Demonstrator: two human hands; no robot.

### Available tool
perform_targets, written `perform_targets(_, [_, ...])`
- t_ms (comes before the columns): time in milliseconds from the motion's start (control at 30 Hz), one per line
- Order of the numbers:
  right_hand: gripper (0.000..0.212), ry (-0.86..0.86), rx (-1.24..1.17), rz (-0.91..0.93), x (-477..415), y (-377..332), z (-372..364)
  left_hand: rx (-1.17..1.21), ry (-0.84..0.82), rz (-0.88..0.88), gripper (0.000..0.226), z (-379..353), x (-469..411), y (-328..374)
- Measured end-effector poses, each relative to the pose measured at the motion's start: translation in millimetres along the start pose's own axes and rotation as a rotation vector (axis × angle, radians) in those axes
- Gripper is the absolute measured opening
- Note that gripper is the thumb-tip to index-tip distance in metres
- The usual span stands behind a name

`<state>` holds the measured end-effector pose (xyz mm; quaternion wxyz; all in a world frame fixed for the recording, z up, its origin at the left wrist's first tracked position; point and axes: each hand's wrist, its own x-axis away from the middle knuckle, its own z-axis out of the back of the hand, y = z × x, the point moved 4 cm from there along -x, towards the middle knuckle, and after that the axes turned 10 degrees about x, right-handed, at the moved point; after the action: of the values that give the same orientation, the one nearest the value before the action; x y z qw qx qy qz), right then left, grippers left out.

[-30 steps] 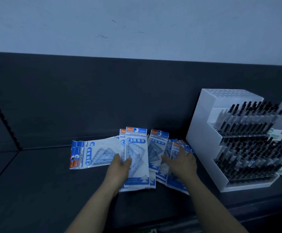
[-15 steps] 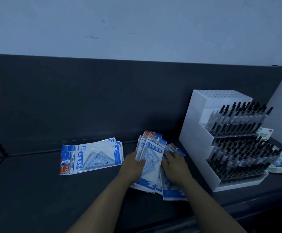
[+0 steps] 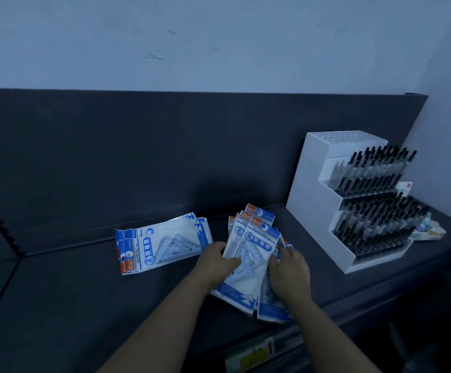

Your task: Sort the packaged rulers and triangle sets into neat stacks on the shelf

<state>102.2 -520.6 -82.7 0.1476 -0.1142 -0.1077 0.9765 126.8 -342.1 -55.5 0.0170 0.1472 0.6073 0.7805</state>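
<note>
Stationery shop, shelf display. A white tiered rack (image 3: 316, 200) stocked with rows of identical black-capped pens (image 3: 375, 170) stands on a dark shelf (image 3: 57, 292) near multiple packaged triangle sets (image 3: 162, 243) in matching printed retail sleeves.

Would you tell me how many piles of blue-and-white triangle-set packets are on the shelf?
2: sideways pile at left; fanned pile between left hand and right hand. More may be hidden.
</note>
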Motion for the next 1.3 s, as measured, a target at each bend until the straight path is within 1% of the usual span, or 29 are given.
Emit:
perform_targets(33, [0.050,-0.048,-0.021,-0.087,9.9,-2.1,0.8,0.010,-0.021,0.002,0.029,3.0,4.1,-1.5])
perform_targets(100, [0.043,-0.053,-0.069,-0.235,23.8,-4.1,-2.6,0.013,-0.071,-0.004,0.032,10.1,11.4,-3.9])
perform_targets(267, [0.046,-0.075,-0.149,-0.400,60.1,-40.4,-2.8,-0.014,-0.173,-0.039,0.022,46.3,34.6,-3.6])
perform_targets(333, [0.045,-0.057,-0.174,-0.426,76.2,-61.6,-2.1,-0.030,-0.195,-0.074,0.023,66.6,45.8,-4.8])
perform_targets(433, [0.045,-0.082,-0.217,-0.429,98.3,-97.2,-1.6,-0.058,-0.194,-0.108,0.026,100.4,63.4,-10.1])
perform_targets(633, [0.048,-0.134,-0.220,-0.369,139.5,-171.4,-8.4,-0.037,-0.144,-0.088,0.025,175.6,105.0,-34.8])
perform_targets(767, [0.052,-0.188,-0.254,-0.307,161.5,-225.4,-21.0,-0.036,-0.046,-0.037,0.021,228.4,132.1,-57.7])
perform_targets(933, [0.053,-0.249,-0.308,-0.233,182.6,-282.4,-34.4,-0.094,0.083,0.010,0.017,279.7,158.0,-78.8])
perform_targets(1100, [0.052,-0.323,-0.330,-0.178,192.1,-318.7,-41.8,-0.100,0.207,0.031,0.016,310.2,169.9,-96.0])
perform_targets(1233, [0.051,-0.390,-0.387,-0.198,188.0,-332.7,-42.6,-0.171,0.294,0.024,0.015,317.0,168.9,-106.7])
perform_targets(1300, [0.053,-0.420,-0.407,-0.183,185.3,-338.2,-39.4,-0.243,0.343,0.030,0.018,317.8,167.4,-104.9])
